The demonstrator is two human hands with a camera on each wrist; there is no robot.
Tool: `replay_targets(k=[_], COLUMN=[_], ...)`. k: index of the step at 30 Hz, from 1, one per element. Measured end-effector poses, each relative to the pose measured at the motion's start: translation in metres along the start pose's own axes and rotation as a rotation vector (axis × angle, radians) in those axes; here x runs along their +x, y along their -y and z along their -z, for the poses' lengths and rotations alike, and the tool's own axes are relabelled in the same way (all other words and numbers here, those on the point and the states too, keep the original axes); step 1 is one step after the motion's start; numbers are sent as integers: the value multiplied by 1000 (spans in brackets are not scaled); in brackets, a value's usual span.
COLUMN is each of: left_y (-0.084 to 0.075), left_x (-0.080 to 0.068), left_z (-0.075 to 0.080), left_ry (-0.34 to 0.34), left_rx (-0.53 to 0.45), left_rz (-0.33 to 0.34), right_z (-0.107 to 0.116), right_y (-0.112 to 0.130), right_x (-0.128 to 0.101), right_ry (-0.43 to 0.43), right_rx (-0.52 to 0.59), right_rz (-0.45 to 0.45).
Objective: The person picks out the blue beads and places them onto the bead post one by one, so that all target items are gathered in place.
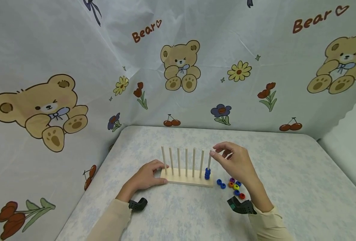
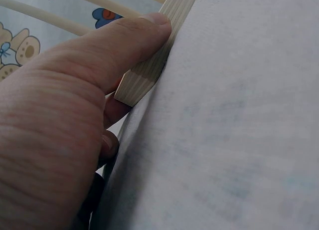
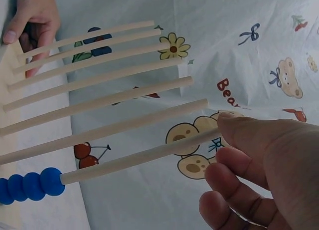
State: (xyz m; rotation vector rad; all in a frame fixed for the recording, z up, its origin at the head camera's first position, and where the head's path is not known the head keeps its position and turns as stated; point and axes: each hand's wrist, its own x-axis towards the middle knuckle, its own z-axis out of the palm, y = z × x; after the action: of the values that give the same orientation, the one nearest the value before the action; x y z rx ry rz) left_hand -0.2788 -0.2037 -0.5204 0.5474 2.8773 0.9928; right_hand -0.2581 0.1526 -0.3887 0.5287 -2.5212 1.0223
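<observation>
A pale patterned table (image 1: 286,174) stands against a bear-print curtain (image 1: 75,67). On it, near the front, sits a wooden peg rack (image 1: 187,179) with seven upright pegs. The left hand (image 1: 146,175) grips the rack's left end, thumb along its edge. The right hand (image 1: 236,160) pinches the top of the rightmost peg (image 1: 209,162), which carries stacked blue beads (image 1: 207,173). Loose coloured beads (image 1: 233,186) lie just right of the rack.

The peg rack (image 1: 186,179) is pale, unpainted wood with fine grain showing on its base, matt and smooth; its pegs (image 3: 99,78) are the same. The beads (image 1: 207,173) look glossy plastic. The table cover (image 1: 286,174) and printed backdrop (image 1: 105,67) are soft matt cloth.
</observation>
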Motion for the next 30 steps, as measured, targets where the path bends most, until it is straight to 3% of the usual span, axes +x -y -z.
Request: replay_targets(k=[12,30], left_y=[5,0], left_x=[1,2], left_z=[2,2], left_ry=[-9,7], left_rx=[29,-45], left_rz=[-9,13], right_z=[6,20], right_y=[-1,4], right_x=[2,-2], right_ry=[-50,-96], right_rx=[-3,5], right_rz=[20,10])
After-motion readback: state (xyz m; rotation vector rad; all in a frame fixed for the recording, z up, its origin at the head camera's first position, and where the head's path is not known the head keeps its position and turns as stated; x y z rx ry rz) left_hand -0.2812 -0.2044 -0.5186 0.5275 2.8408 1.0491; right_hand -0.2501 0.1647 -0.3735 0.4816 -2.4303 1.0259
